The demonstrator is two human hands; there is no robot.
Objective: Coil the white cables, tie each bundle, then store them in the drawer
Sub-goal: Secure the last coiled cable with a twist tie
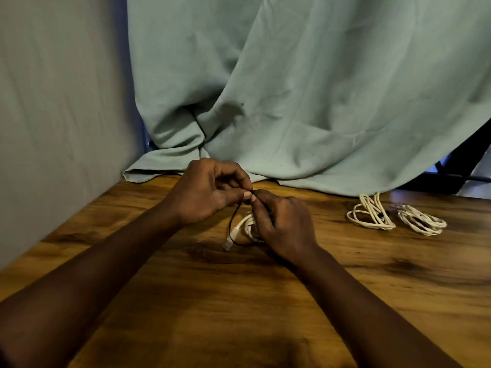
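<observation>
Bare wood across the near bench [252, 328]. Mid-bench taken by left hand [210, 192] and right hand [281, 227], pinching a black tie [231, 221] over a white cable [245, 225]. Hemmed behind by draped green cloth [292, 88], left by grey wall [53, 102], far right by a coiled bundle [370, 216] and a second bundle [422, 221].

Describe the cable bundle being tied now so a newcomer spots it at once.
On the wooden table, before the teal cloth, look where the left hand and right hand meet. The white cable bundle lies beneath the right hand, a thin black tie looped beside it. The two other bundles lie untouched at far right.
</observation>
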